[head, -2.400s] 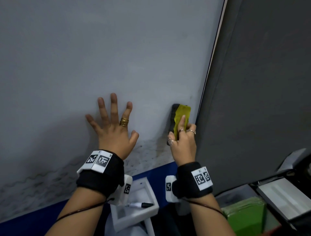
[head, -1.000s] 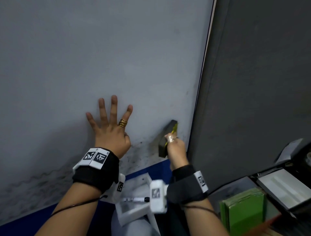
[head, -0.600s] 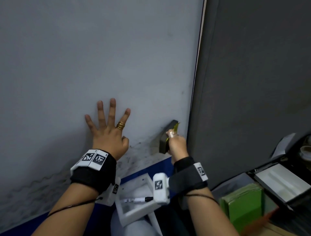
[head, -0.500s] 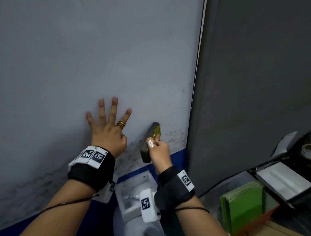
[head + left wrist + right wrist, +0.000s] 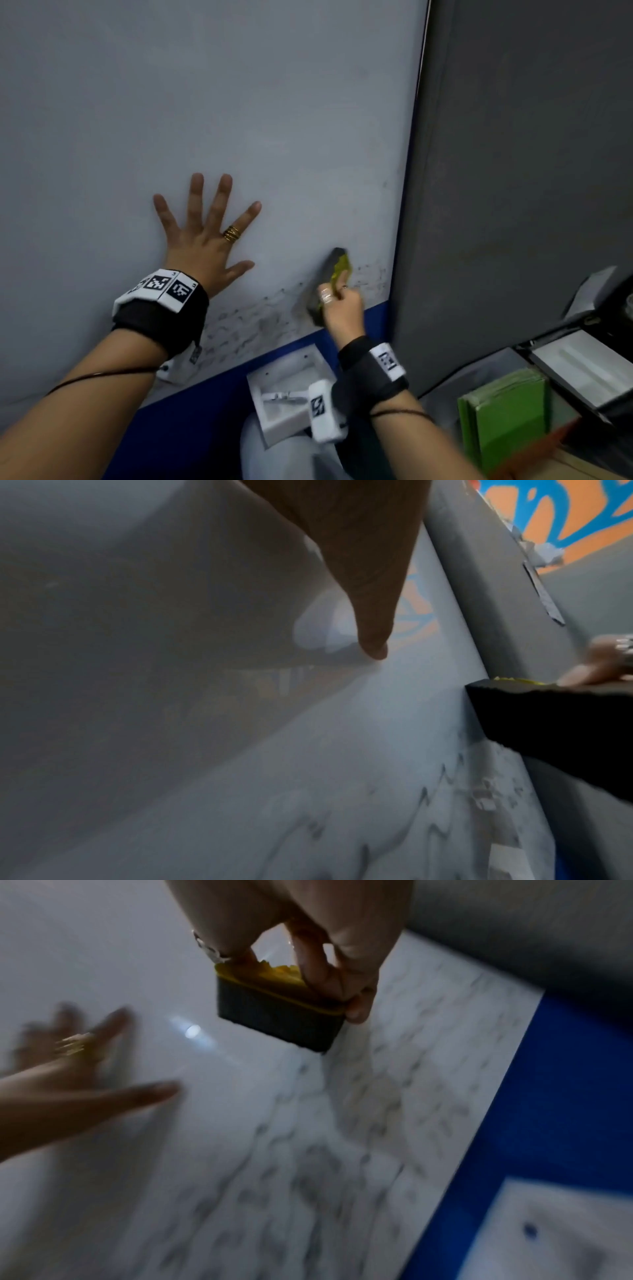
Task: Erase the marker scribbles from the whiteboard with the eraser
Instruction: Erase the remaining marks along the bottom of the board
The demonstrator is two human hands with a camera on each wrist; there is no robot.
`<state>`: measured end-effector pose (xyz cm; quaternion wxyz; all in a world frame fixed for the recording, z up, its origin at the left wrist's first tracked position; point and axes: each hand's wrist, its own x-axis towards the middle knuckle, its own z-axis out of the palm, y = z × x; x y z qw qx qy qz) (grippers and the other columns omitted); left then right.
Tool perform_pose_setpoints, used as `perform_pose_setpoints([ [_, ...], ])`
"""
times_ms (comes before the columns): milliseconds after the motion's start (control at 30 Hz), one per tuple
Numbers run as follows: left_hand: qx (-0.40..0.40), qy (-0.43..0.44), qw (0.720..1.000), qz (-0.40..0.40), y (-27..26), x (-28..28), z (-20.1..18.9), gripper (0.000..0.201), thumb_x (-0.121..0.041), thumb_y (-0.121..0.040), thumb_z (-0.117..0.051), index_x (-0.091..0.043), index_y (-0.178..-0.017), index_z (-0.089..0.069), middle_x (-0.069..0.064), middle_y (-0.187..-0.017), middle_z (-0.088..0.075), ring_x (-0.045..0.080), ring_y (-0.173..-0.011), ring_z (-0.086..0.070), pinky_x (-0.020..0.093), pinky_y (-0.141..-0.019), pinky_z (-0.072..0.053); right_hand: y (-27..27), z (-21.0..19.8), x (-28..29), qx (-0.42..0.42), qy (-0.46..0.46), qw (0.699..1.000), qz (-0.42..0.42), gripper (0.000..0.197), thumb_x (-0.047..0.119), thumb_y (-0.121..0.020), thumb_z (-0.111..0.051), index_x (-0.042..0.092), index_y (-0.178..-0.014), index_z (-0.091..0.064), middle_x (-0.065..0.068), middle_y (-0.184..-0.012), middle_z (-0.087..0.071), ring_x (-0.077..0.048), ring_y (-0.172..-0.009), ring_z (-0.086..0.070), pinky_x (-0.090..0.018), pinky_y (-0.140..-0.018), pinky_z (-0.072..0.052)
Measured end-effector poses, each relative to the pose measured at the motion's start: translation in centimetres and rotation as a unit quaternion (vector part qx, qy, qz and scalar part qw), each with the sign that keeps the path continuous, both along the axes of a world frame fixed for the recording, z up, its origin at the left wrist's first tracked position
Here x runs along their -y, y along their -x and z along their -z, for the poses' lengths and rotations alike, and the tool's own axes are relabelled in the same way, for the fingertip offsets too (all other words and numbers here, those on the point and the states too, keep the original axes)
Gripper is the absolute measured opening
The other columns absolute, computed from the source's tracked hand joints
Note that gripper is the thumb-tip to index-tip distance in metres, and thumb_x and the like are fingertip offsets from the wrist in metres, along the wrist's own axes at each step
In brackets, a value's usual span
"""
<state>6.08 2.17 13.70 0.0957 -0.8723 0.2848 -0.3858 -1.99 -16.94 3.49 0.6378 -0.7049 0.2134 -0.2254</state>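
Head view shows the eraser (image 5: 330, 284), a block with a dark felt face and a worn yellow back, lying against the lower right part of the whiteboard (image 5: 274, 102), just above the blue band (image 5: 219, 380) that runs under the board. The right hand (image 5: 342, 308) grips it, fingers (image 5: 315, 961) and thumb curled round the yellow back and clamped on its two sides, with the felt turned to the board. Around and below the eraser lie the scribbles (image 5: 239, 325), grey and half smeared, in a strip along the bottom edge; a few specks sit between the eraser and the board's right edge. The rest of the board looks wiped. The left hand (image 5: 205, 240) lies flat on the board to the left and somewhat above, fingers spread apart and straight, holding nothing (it seems to brace the body or steady the board). Under the blue band stands a white tray (image 5: 291, 383), and to the right a dark panel (image 5: 513, 171) borders the board. The likely trouble from here: the strip is so low that a downward stroke may run off the board onto the blue band, or the felt may tilt on one edge and only smear the ink. The grip is on the worn, crumbling back, so hard pressure could let the block slip.
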Motion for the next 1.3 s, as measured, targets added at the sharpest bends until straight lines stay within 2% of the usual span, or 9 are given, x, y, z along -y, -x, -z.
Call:
perform_pose_setpoints([
  [133,-0.002,-0.003,1.000,-0.005,-0.4,-0.1,0.1,0.114,-0.061,-0.061,-0.073,-0.043,-0.146,0.001,0.004,-0.157,0.016,0.033,-0.139,0.026,0.072,-0.096,0.009,0.7,1.2,-3.1,0.000,0.134,0.987,-0.083,0.072,0.019,-0.089,-0.061,0.009,-0.146,-0.019,-0.008,-0.113,-0.035,-0.014,-0.101,-0.043,-0.012,-0.092,-0.032],
  [300,-0.010,-0.003,1.000,-0.013,-0.8,-0.1,0.1,0.115,-0.063,-0.063,-0.070,-0.043,-0.145,0.008,0.002,-0.154,0.025,0.033,-0.138,0.030,0.071,-0.095,0.011,-0.9,1.2,3.9,-0.030,0.073,0.996,0.044,0.037,0.019,-0.091,-0.060,-0.009,-0.114,-0.059,-0.012,-0.100,-0.059,-0.018,-0.092,-0.051,-0.021,-0.075,-0.038],
  [533,-0.026,-0.014,0.999,-0.031,-0.8,0.0,0.2,0.112,-0.067,-0.069,-0.062,-0.043,-0.142,0.020,0.002,-0.149,0.037,0.033,-0.132,0.038,0.070,-0.094,0.014,-0.6,0.8,-0.7,-0.011,-0.020,1.000,0.007,0.029,0.016,-0.090,-0.062,-0.010,-0.104,-0.059,-0.012,-0.095,-0.058,-0.022,-0.091,-0.057,-0.029,-0.080,-0.047],
  [700,-0.048,-0.019,0.998,-0.026,-0.8,-0.1,-0.1,0.110,-0.066,-0.071,-0.061,-0.043,-0.142,0.019,0.002,-0.147,0.040,0.033,-0.130,0.042,0.071,-0.094,0.013,1.7,1.9,-8.3,-0.010,0.070,0.989,-0.129,0.074,0.012,-0.090,-0.061,0.004,-0.147,-0.015,-0.008,-0.109,-0.035,0.007,-0.083,-0.040,0.010,-0.072,-0.023],
  [800,-0.057,-0.025,0.997,-0.035,-0.6,0.0,-0.3,0.110,-0.067,-0.072,-0.059,-0.043,-0.140,0.025,0.002,-0.144,0.044,0.033,-0.128,0.044,0.071,-0.093,0.014,0.8,1.7,-6.5,-0.024,0.048,0.996,-0.073,0.063,0.017,-0.090,-0.062,0.002,-0.143,-0.031,-0.011,-0.113,-0.044,-0.011,-0.099,-0.045,-0.002,-0.083,-0.033],
  [867,-0.063,-0.027,0.997,-0.038,-0.5,0.1,-0.4,0.110,-0.067,-0.073,-0.057,-0.043,-0.139,0.027,0.002,-0.143,0.046,0.034,-0.126,0.046,0.070,-0.093,0.015,-0.8,1.9,-3.9,-0.030,-0.021,0.999,0.017,0.042,0.024,-0.089,-0.062,-0.009,-0.115,-0.058,-0.018,-0.111,-0.056,-0.020,-0.095,-0.052,-0.024,-0.086,-0.043],
  [967,-0.067,-0.029,0.996,-0.046,-0.4,0.2,-0.4,0.109,-0.069,-0.074,-0.055,-0.043,-0.137,0.031,0.003,-0.142,0.047,0.034,-0.126,0.047,0.070,-0.093,0.017,-1.3,1.0,-2.6,-0.020,-0.089,0.994,0.058,0.030,0.025,-0.090,-0.060,-0.002,-0.078,-0.059,-0.012,-0.087,-0.058,-0.022,-0.083,-0.053,-0.030,-0.078,-0.044],
  [1167,-0.089,-0.034,0.994,-0.052,-0.1,0.1,-1.0,0.111,-0.068,-0.075,-0.054,-0.044,-0.131,0.039,0.002,-0.138,0.052,0.032,-0.122,0.051,0.068,-0.091,0.021,0.0,1.9,-9.9,-0.034,-0.103,0.986,-0.125,0.022,0.025,-0.089,-0.062,0.004,-0.094,-0.055,-0.005,-0.105,-0.054,-0.017,-0.094,-0.053,-0.027,-0.085,-0.044],
  [1300,-0.087,-0.054,0.992,-0.074,0.5,0.4,-1.3,0.106,-0.070,-0.078,-0.049,-0.043,-0.131,0.039,0.003,-0.132,0.057,0.033,-0.115,0.056,0.069,-0.095,0.014,0.8,0.9,-6.6,-0.015,-0.111,0.989,-0.094,0.022,0.019,-0.092,-0.059,0.001,-0.102,-0.065,0.000,-0.092,-0.052,-0.014,-0.090,-0.051,-0.028,-0.080,-0.042],
])
